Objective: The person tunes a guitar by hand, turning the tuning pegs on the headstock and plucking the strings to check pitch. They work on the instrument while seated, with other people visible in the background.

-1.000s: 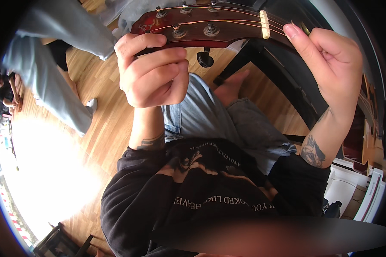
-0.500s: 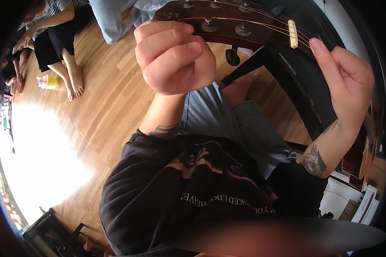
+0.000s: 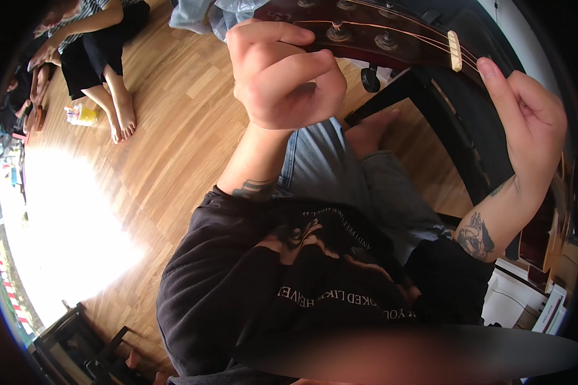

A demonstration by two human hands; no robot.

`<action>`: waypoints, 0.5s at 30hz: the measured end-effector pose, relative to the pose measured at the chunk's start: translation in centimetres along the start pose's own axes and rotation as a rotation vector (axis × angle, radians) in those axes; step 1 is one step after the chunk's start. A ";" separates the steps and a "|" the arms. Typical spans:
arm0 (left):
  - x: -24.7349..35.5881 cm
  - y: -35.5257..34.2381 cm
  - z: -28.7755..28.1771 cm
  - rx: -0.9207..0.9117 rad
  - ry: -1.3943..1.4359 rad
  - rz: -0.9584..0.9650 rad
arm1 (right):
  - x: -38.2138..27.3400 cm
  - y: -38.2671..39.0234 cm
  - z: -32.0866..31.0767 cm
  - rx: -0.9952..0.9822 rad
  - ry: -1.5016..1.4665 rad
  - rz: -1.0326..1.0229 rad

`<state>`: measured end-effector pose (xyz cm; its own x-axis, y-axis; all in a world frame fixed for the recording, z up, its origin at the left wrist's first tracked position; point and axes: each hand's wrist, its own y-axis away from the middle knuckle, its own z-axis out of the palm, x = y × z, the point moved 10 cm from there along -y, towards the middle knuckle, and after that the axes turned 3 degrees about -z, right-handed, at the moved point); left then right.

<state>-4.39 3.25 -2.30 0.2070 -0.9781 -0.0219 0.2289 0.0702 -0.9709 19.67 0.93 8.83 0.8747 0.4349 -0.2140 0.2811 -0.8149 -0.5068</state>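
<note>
The dark headstock point(image 3: 417, 54) of a guitar, with round metal tuning posts, lies across the top. Thin copper-coloured guitar strings point(image 3: 398, 30) run from it over a pale nut point(image 3: 455, 51). In front of its left end my left hand point(image 3: 289, 83) is closed, its fingers curled. One string runs in behind its upper finger, and its far end is hidden there. To the right of the nut, my right hand point(image 3: 526, 115) is closed, with the thumb tip against the strings and the other fingers folded. A black tuning knob point(image 3: 370, 78) sticks out below the headstock.
A black curved frame point(image 3: 437, 122) stands beneath the headstock, near my bare foot point(image 3: 372, 131). Another person point(image 3: 90, 58) sits on the wooden floor point(image 3: 167, 122) at upper left, by a yellow drink cup point(image 3: 81, 115). Black furniture point(image 3: 77, 346) is at lower left.
The headstock and both my hands have shifted right in view. My left hand's fingers have loosened slightly, with a gap showing between them. The right thumb stays against the strings.
</note>
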 end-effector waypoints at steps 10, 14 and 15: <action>-0.4 -0.4 -0.6 -0.010 0.048 -0.026 | -0.1 0.3 0.0 0.027 -0.026 0.034; 0.6 -1.6 0.2 -0.023 -0.106 0.006 | -0.4 0.2 -0.2 0.042 -0.053 -0.015; 0.6 -1.5 0.2 -0.030 -0.102 0.019 | -0.5 0.2 -0.2 0.047 -0.055 -0.014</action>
<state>-4.39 2.58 -0.84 0.3070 -0.9515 -0.0178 0.1954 0.0813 -0.9774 19.42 0.48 9.01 0.8474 0.4675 -0.2518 0.2732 -0.7905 -0.5482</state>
